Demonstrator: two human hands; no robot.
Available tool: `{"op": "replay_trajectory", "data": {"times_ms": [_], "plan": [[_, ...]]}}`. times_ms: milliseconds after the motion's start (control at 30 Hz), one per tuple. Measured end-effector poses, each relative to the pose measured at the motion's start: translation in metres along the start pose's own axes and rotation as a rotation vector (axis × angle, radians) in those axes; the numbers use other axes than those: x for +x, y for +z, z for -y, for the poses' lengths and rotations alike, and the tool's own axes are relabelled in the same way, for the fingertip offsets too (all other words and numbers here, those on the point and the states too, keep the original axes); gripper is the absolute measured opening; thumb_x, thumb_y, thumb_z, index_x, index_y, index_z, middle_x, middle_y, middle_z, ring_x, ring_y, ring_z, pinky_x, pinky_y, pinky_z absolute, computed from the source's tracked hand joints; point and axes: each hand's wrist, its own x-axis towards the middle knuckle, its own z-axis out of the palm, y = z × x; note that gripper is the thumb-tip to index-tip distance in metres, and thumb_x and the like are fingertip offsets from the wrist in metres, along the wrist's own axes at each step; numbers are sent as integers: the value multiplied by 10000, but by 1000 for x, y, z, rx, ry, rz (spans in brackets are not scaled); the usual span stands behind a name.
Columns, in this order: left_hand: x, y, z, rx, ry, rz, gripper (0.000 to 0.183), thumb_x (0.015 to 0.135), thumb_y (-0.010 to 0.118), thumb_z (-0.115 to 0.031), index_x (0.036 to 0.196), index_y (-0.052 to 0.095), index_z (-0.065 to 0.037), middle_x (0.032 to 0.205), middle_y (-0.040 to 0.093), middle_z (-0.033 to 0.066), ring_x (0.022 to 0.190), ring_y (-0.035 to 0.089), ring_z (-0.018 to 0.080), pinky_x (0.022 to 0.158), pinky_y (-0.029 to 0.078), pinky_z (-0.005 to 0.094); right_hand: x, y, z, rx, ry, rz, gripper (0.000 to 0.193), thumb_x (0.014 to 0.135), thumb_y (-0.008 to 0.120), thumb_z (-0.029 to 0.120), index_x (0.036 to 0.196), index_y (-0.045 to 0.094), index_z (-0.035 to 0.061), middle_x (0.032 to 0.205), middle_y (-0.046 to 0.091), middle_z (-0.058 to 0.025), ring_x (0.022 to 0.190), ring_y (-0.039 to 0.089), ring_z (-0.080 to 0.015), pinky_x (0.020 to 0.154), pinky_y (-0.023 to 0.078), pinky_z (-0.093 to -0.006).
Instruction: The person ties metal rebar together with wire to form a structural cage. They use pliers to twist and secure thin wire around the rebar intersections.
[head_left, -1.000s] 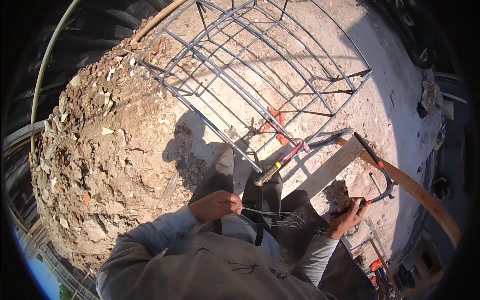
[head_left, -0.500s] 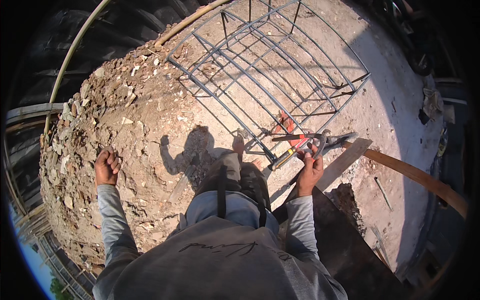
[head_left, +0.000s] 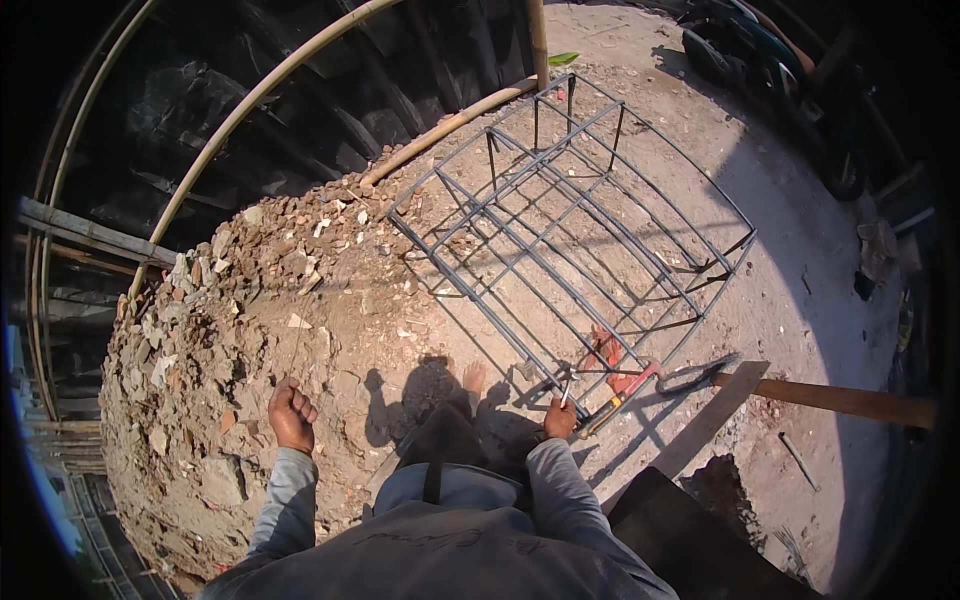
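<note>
Curling its fingers loosely above the rubble point(head_left: 215, 400), the left hand point(head_left: 292, 415) is well apart from the steel frame point(head_left: 537, 238); I cannot tell whether it grips anything. The right hand point(head_left: 560, 418) pinches a small pale thing point(head_left: 566, 388) at the frame's near corner, beside a yellow-handled tool point(head_left: 606, 407). The frame stretches away beyond.

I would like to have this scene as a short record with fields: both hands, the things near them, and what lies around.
Left hand: fingers loosely curled, seen against rubbly soil; nothing visible in it
Right hand: holds a small pale thing, too small to identify
Near right hand: corner of the metal bar cage; red-and-yellow tool
Farther right: wooden plank
Back left: black sheeting
</note>
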Motion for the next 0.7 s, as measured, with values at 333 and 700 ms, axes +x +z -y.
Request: {"op": "replay_trajectory", "data": {"times_ms": [333, 700], "plan": [[51, 63, -25, 248, 133, 324, 130, 969, 495, -170, 974, 563, -60, 578, 364, -45, 462, 289, 58, 433, 270, 239, -9, 35, -11, -207, 8, 26, 311, 838, 620, 200, 1046, 634, -31, 956, 679, -247, 913, 657, -393, 804, 507, -434], [63, 117, -17, 402, 399, 698, 160, 954, 483, -134, 984, 604, -33, 617, 497, -10, 507, 412, 56, 468, 334, 238, -96, -26, 70, 423, -87, 31, 243, 954, 588, 254, 980, 622, 15, 815, 655, -51, 698, 627, -120, 600, 481, -250]]}}
